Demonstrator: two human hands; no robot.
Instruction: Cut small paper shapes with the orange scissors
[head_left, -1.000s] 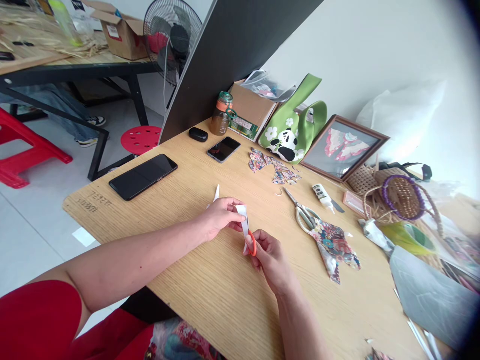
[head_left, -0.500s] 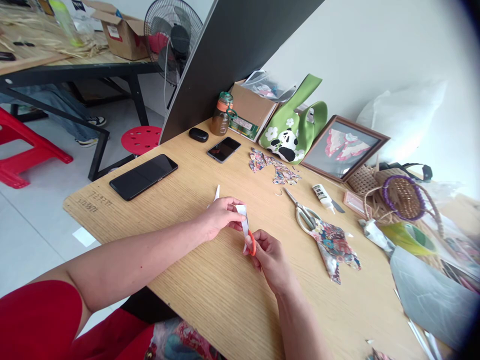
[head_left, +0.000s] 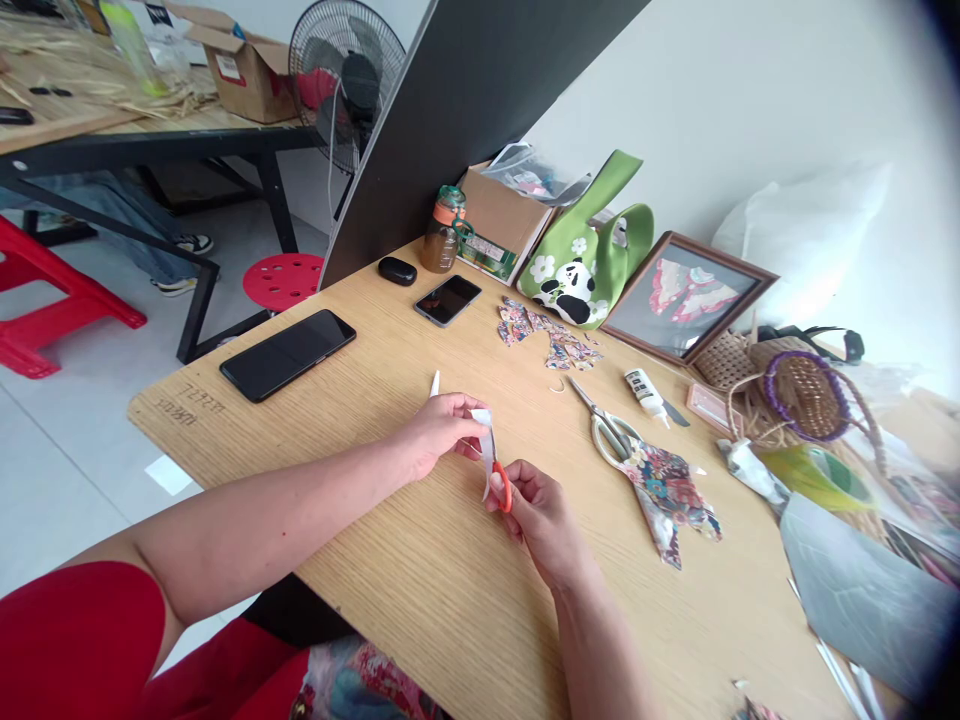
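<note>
Light wood desk (head_left: 390,570), dark partition (head_left: 465,120) at far left, pale wall (head_left: 705,120) at far right. From where I stand: left hand (head_left: 448,435) pinches a white strip (head_left: 486,440) between thumb and fingers, over mid-desk. Right hand (head_left: 538,505), just nearer and to the right, grips orange-handled scissors (head_left: 505,489); blades at the strip, mostly hidden, can't tell how wide they're spread. White pointed piece (head_left: 435,383) pokes out past the left hand's far side. On the right, bigger white-handled scissors (head_left: 602,417), handles against floral fabric (head_left: 673,492); glue bottle (head_left: 645,392) just beyond. Floral scraps (head_left: 571,350) lie farther, near a green panda bag (head_left: 574,272). Large black phone (head_left: 289,355) flat at left, smaller phone (head_left: 448,300) farther off.
</note>
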